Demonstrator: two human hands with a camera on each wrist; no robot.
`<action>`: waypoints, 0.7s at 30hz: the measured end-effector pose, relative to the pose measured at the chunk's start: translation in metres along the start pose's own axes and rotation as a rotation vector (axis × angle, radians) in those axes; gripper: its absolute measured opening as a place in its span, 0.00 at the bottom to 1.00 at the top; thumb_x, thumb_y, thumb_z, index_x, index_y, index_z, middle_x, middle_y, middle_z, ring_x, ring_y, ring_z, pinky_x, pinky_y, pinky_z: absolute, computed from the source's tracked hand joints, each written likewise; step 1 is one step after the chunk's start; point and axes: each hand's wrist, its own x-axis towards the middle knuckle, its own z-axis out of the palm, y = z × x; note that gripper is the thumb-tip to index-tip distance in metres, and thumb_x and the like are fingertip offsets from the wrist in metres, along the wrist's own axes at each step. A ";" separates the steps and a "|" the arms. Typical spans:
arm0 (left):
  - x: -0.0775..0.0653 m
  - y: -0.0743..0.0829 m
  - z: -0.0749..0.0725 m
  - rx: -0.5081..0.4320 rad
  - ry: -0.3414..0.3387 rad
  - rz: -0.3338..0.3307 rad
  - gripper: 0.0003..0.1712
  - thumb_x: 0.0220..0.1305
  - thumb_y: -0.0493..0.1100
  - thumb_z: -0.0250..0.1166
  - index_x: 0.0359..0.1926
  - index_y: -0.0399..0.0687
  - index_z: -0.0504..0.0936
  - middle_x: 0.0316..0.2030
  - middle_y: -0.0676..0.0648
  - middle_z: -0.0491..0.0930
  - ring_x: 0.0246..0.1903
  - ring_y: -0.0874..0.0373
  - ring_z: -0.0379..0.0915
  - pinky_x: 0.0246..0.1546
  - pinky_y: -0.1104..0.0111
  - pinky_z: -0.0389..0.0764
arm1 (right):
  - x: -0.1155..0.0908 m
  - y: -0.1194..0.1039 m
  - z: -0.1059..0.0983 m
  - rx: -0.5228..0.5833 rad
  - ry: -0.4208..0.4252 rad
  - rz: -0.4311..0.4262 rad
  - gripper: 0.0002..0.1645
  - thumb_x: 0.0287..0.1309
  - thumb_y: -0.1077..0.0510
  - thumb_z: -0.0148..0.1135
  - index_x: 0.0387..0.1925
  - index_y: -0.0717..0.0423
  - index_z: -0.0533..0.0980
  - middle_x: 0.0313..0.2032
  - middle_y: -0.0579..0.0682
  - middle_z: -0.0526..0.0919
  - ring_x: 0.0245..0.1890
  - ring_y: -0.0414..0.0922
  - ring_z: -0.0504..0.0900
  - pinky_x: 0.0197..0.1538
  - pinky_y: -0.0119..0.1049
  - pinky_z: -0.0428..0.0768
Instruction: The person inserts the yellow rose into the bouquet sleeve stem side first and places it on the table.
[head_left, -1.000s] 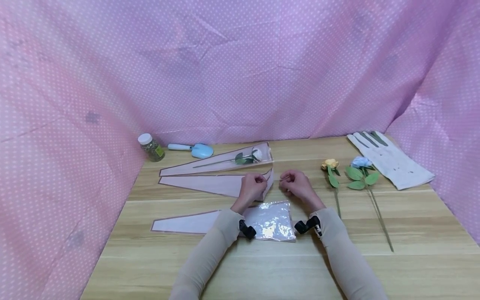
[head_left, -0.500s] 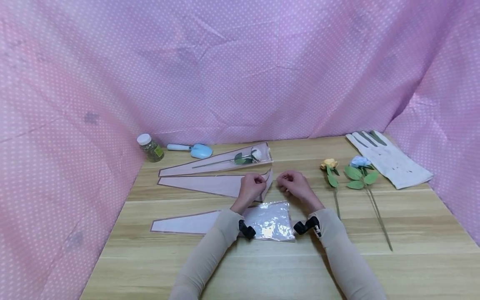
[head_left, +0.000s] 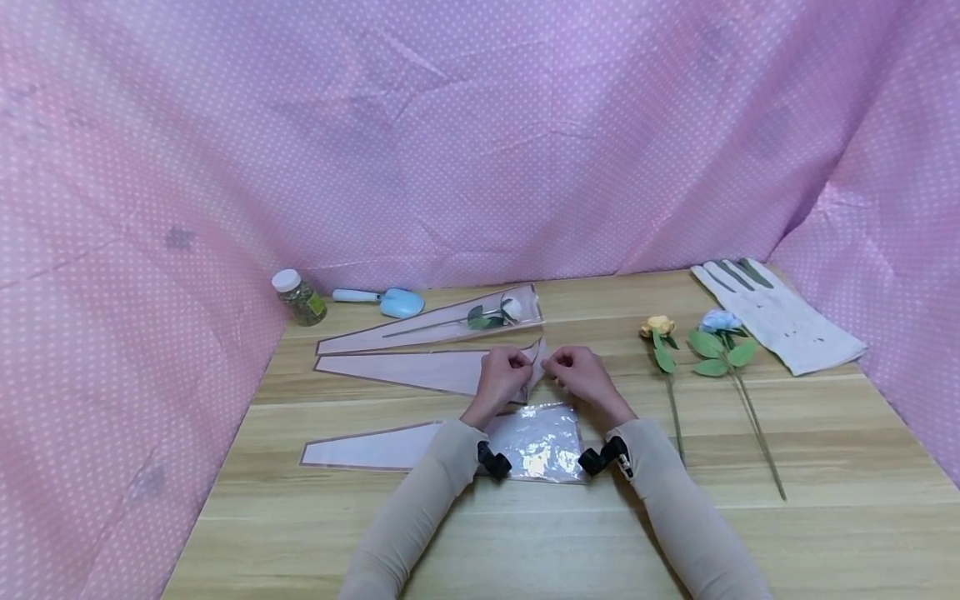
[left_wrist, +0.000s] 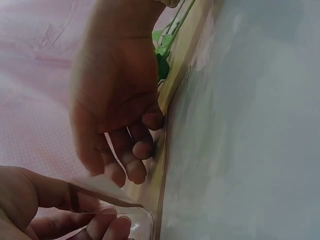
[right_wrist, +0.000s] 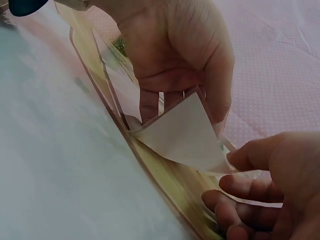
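Observation:
In the head view my left hand (head_left: 501,377) pinches the wide mouth of the middle flower wrapping sleeve (head_left: 420,369), a pale tapered sleeve with a brown border. Its front sheet lifts there. My right hand (head_left: 585,379) has its fingertips at the raised edge. The right wrist view shows a corner of the lifted sheet (right_wrist: 185,135) between the right thumb (right_wrist: 250,152) and index finger. A second sleeve (head_left: 360,450), clear and shiny at its wide end, lies under the left forearm. Behind lies a third sleeve (head_left: 352,341) with a white rose (head_left: 512,309) inside.
To the right lie a yellow rose (head_left: 658,327), a blue rose (head_left: 720,322) and a white work glove (head_left: 783,321). At the back left are a jar with a white lid (head_left: 300,297) and a light blue trowel (head_left: 401,302). Pink dotted cloth (head_left: 480,150) hangs behind.
My right hand has moved left, from apart to the raised sheet at the sleeve's mouth. The left hand keeps its pinch in the same place.

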 end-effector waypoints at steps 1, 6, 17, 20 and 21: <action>0.000 0.000 0.000 -0.004 -0.001 -0.004 0.05 0.59 0.34 0.66 0.31 0.40 0.88 0.27 0.46 0.84 0.25 0.61 0.72 0.25 0.75 0.71 | 0.000 0.000 0.000 -0.008 0.003 0.000 0.14 0.66 0.53 0.60 0.38 0.61 0.82 0.28 0.49 0.80 0.25 0.41 0.73 0.27 0.31 0.72; 0.000 -0.001 -0.003 -0.056 -0.007 -0.044 0.07 0.59 0.36 0.65 0.33 0.39 0.89 0.29 0.46 0.84 0.26 0.60 0.74 0.25 0.74 0.72 | 0.002 0.001 0.000 -0.035 0.029 -0.007 0.11 0.63 0.58 0.61 0.36 0.63 0.83 0.28 0.50 0.81 0.26 0.41 0.73 0.29 0.31 0.72; 0.002 -0.003 -0.007 -0.131 -0.029 -0.078 0.07 0.60 0.36 0.66 0.34 0.38 0.89 0.30 0.45 0.84 0.23 0.63 0.73 0.23 0.75 0.74 | 0.003 0.005 0.002 -0.080 0.060 -0.040 0.09 0.61 0.58 0.62 0.34 0.62 0.83 0.26 0.49 0.81 0.26 0.42 0.74 0.32 0.32 0.73; 0.002 -0.004 -0.008 -0.134 -0.029 -0.071 0.07 0.59 0.35 0.65 0.34 0.38 0.89 0.30 0.44 0.85 0.22 0.63 0.73 0.23 0.75 0.74 | 0.002 0.004 0.003 -0.094 0.067 -0.044 0.09 0.61 0.58 0.63 0.33 0.61 0.83 0.26 0.49 0.82 0.26 0.42 0.75 0.32 0.32 0.73; 0.002 -0.004 -0.007 -0.135 -0.027 -0.067 0.07 0.59 0.35 0.65 0.34 0.37 0.89 0.30 0.44 0.85 0.22 0.63 0.73 0.22 0.75 0.74 | 0.002 0.004 0.003 -0.098 0.066 -0.047 0.10 0.61 0.57 0.62 0.33 0.61 0.83 0.26 0.49 0.82 0.26 0.41 0.75 0.32 0.32 0.73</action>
